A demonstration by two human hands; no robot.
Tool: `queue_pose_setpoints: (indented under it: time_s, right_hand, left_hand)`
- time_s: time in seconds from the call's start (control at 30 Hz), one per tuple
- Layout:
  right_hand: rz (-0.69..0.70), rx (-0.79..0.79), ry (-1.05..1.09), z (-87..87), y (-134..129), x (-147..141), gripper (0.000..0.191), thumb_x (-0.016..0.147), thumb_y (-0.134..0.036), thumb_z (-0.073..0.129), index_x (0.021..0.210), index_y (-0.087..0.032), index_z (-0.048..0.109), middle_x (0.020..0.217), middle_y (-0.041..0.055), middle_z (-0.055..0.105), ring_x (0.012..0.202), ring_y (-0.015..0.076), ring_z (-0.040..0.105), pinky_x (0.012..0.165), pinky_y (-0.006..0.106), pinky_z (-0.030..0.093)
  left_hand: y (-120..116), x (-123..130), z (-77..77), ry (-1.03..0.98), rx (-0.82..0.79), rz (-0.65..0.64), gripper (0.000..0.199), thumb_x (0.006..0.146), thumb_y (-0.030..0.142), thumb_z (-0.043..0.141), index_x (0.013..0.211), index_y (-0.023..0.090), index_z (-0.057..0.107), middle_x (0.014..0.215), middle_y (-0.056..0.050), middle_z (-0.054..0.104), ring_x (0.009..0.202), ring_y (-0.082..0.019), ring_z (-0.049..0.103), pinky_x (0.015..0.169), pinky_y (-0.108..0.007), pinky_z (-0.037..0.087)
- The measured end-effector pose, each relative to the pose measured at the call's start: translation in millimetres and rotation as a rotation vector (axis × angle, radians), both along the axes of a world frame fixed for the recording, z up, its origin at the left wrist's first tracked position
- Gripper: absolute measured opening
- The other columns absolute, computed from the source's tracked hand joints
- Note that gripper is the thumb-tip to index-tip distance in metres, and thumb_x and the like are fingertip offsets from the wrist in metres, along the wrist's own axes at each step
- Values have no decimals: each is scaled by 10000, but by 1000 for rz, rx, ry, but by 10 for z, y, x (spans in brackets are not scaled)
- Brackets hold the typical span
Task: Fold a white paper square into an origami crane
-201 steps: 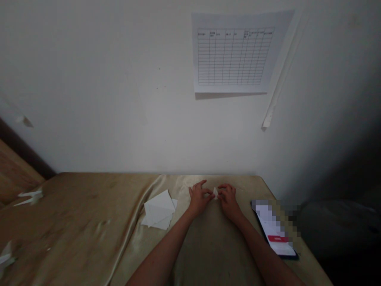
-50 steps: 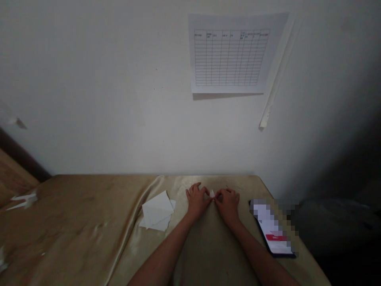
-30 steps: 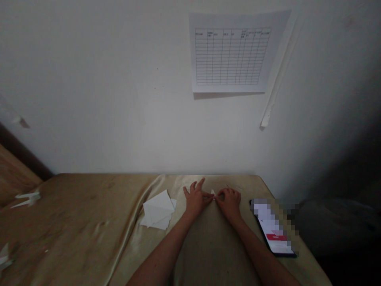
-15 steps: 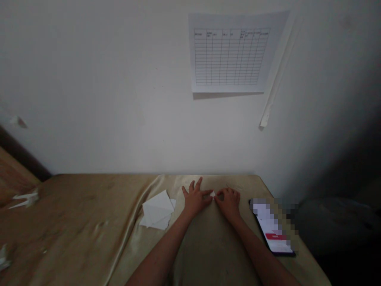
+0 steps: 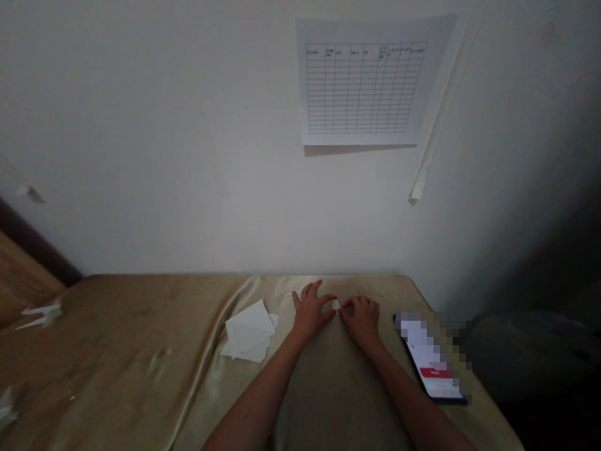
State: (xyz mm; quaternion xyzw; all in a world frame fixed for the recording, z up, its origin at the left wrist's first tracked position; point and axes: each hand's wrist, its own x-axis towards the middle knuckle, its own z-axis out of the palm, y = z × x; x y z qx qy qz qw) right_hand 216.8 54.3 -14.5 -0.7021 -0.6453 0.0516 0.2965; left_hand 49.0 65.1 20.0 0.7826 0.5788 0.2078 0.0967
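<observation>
A small white piece of folded paper (image 5: 335,305) is between my two hands, close to the table's far edge. My right hand (image 5: 360,318) pinches its right side between thumb and forefinger, the other fingers curled. On the left side, my left hand (image 5: 310,312) has its thumb and forefinger curved around the paper, their tips at its edge. The remaining left fingers are spread upward. Fingertips cover part of the paper, so its full shape is hidden. Left of my left hand lies a loose stack of white paper sheets (image 5: 250,331).
A phone (image 5: 434,369) with a lit screen, partly pixelated, lies to the right. A shiny gold cloth (image 5: 141,351) covers the table, with a raised fold left of the stack. White scraps (image 5: 42,313) lie far left. A printed table sheet (image 5: 361,88) hangs on the wall.
My left hand has shifted slightly right, and its forefinger has bent from straight to arched around the paper. My right hand stays almost in place, still pinching.
</observation>
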Motion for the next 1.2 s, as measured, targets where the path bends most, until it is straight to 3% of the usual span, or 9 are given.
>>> queue_pose_setpoints:
  time_s: [0.1, 0.23, 0.37, 0.6, 0.9, 1.2]
  right_hand:
    - [-4, 0, -9, -4, 8, 1, 187, 807, -395, 674, 902, -239, 717, 1021, 75, 670, 1105, 280, 506, 1011, 422, 252]
    - [-10, -8, -12, -10, 14, -1, 194, 809, -402, 680, 901, -235, 718, 1014, 73, 670, 1090, 275, 502, 997, 411, 255]
    - [-19, -8, -11, 3, 0, -9, 203, 823, -416, 665, 903, -238, 720, 1033, 76, 671, 1108, 276, 500, 1006, 414, 252]
    - [-7, 0, -24, 4, -4, -2, 189, 808, -381, 670, 914, -233, 724, 1049, 75, 674, 1117, 276, 502, 1006, 406, 255]
    - [7, -4, -30, 7, -9, -2, 170, 821, -376, 666, 906, -247, 736, 1064, 89, 663, 1141, 293, 494, 1030, 436, 247]
    - [23, -4, -34, 33, -41, 2, 160, 846, -369, 650, 908, -264, 754, 1093, 86, 654, 1137, 291, 488, 1033, 436, 255]
  left_hand:
    - [0, 5, 20, -14, -13, -59, 219, 818, 358, 724, 1022, 438, 736, 1560, 58, 357, 1450, -281, 255, 1167, -676, 60]
    - [11, 6, 26, -21, -45, -49, 159, 804, 382, 742, 948, 447, 763, 1559, 86, 365, 1438, -303, 268, 1158, -698, 54]
    - [-2, 13, 55, 17, -49, -15, 181, 813, 428, 723, 979, 494, 752, 1579, 98, 345, 1445, -342, 259, 1131, -738, 14]
    - [-67, 47, 130, 48, -51, 40, 276, 828, 466, 684, 1093, 539, 701, 1579, 103, 344, 1461, -362, 237, 1148, -705, -45]
    - [-2, 37, 22, 47, -6, 38, 346, 814, 475, 686, 1152, 546, 668, 1559, 54, 377, 1454, -376, 235, 1113, -741, -78]
    - [112, 120, -15, 52, 23, 47, 218, 852, 505, 642, 1024, 421, 747, 1540, 23, 401, 1427, -366, 279, 1111, -764, 10]
